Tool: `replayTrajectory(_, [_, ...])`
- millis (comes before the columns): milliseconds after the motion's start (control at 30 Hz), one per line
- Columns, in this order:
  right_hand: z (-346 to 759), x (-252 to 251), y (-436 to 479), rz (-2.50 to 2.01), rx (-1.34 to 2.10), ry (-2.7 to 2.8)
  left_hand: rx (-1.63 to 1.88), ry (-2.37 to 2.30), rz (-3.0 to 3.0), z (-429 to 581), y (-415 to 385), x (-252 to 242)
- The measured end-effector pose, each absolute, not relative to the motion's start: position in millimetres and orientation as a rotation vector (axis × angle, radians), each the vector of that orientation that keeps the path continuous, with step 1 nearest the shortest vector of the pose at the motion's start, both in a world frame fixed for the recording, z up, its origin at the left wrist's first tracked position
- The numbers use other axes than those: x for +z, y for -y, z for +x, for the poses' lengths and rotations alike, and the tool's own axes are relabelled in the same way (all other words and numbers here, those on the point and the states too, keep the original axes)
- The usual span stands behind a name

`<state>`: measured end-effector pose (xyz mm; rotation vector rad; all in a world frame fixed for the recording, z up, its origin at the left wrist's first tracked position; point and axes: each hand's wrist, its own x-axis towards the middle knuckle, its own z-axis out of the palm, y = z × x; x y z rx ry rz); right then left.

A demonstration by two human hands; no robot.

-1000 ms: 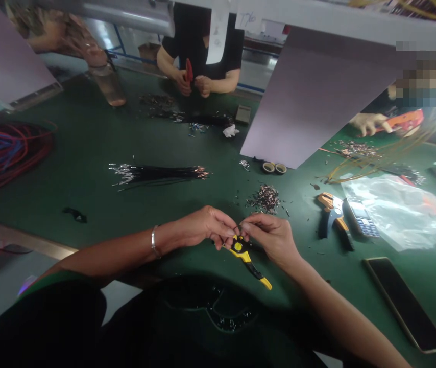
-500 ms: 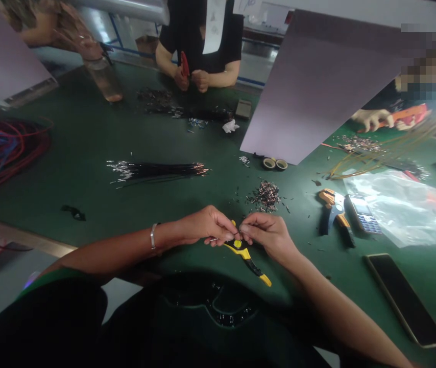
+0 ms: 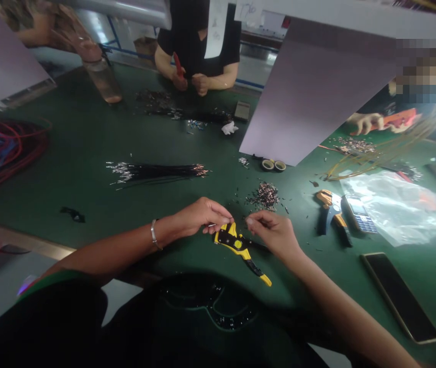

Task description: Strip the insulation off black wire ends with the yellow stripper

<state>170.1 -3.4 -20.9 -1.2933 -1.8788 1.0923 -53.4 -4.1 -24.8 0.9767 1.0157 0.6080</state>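
My left hand is pinched near its fingertips on a thin piece too small to name, just above the head of the yellow-and-black wire stripper lying on the green table. My right hand is also pinched shut, a little to the right of the stripper's head, with something tiny between thumb and finger. A small gap separates the two hands. A heap of small metal terminals lies just beyond my right hand. A bundle of black wires lies farther back on the left.
An orange-and-blue crimper, a keypad phone, a clear plastic bag and a dark smartphone lie to the right. Two tape rolls sit by a grey panel. Red and blue cable coils lie left. Other people work across the table.
My hands have drawn slightly apart and moved up off the stripper, so its yellow head now shows between them. The stripper stays on the table.
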Motion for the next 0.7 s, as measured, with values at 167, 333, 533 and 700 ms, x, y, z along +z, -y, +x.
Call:
replayTrajectory(167, [186, -23, 26, -1.184, 0.674, 2.380, 0.705, -1.044, 0.871, -56, -1, -27])
replayTrajectory(333, [191, -37, 51, -1.210, 0.443, 2.612, 0.759, -1.011, 0.817, -56, -2, -26])
replayTrajectory(533, [191, -52, 44, -1.228, 0.498, 2.466, 0.820, -1.021, 0.811, -61, -7, -27])
replayTrajectory(700, [196, -45, 31, -1.408, 1.050, 2.056, 0.869, -1.019, 0.780, -66, -12, -26])
